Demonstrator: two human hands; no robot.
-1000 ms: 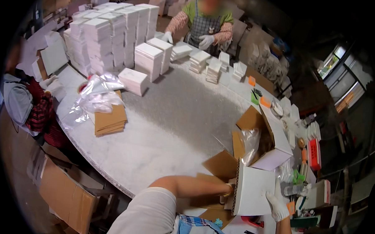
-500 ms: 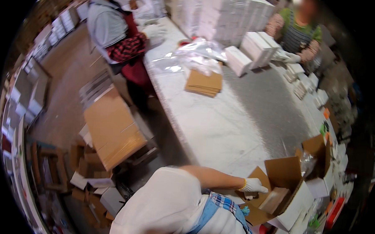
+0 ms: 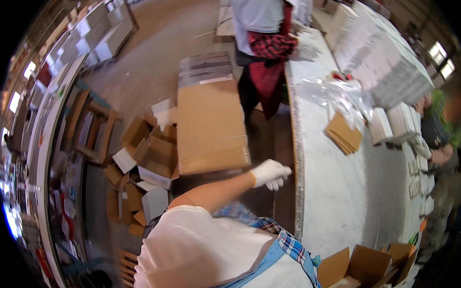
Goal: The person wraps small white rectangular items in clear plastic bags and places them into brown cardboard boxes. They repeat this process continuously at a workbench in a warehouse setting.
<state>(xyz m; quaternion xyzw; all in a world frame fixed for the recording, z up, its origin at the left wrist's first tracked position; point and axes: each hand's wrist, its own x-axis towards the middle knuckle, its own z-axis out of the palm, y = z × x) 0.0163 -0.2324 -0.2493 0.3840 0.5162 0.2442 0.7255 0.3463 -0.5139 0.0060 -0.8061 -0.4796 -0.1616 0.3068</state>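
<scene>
My left hand (image 3: 270, 174), in a white glove, is stretched out to my left, just off the edge of the white table (image 3: 331, 194). Its fingers are loosely apart and nothing is in it. It hovers right beside the near corner of a large closed brown carton (image 3: 211, 122) that stands on the floor beside the table. My right hand is out of the picture. An open brown box (image 3: 361, 265) with a small white box inside sits on the table at the lower right, behind my arm.
A person in a white shirt and red checked apron (image 3: 266, 37) works at the table's far end, and another person (image 3: 442, 127) at its right side. On the table lie flat brown cardboard pieces (image 3: 344, 133), clear plastic bags (image 3: 335, 94) and stacked white boxes (image 3: 388, 63). Loose cartons (image 3: 147, 156) litter the floor.
The view has swung left toward the floor. My left hand has left the open box and moved out past the table edge beside the large carton. My right hand has dropped out of view.
</scene>
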